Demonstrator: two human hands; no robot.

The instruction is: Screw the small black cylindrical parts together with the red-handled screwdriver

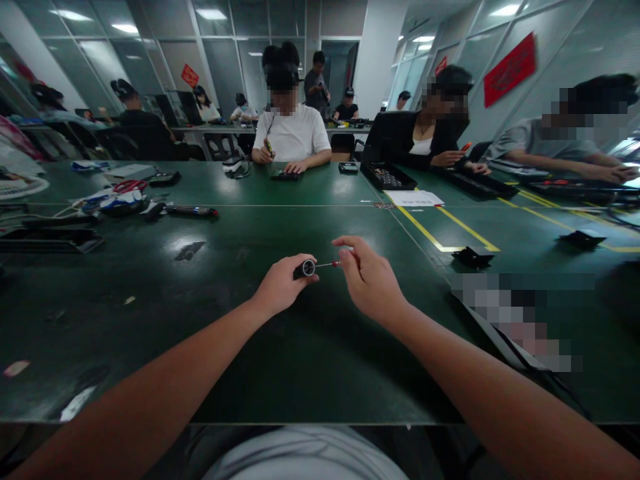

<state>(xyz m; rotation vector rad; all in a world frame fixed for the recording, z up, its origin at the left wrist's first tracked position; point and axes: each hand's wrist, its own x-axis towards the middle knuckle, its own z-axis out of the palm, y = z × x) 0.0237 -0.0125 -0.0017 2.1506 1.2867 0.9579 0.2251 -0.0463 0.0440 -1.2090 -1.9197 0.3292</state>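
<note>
In the head view my left hand (281,288) is closed around a small black cylinder with a silver ring at its end (309,268). My right hand (369,279) pinches the red handle of a thin screwdriver (326,265) between thumb and fingers, with its index finger stretched out above. The metal shaft points left at the cylinder. Whether its tip touches the side or reaches into the cylinder, I cannot tell. Both hands are over the green table, near the middle of the view.
On the green table (240,373), red-handled scissors (131,187) and tools lie at left. Small black parts (473,257) sit at right, beside yellow tape lines. A black tray (388,176) stands farther back. A person in white (295,133) works opposite; others sit at right.
</note>
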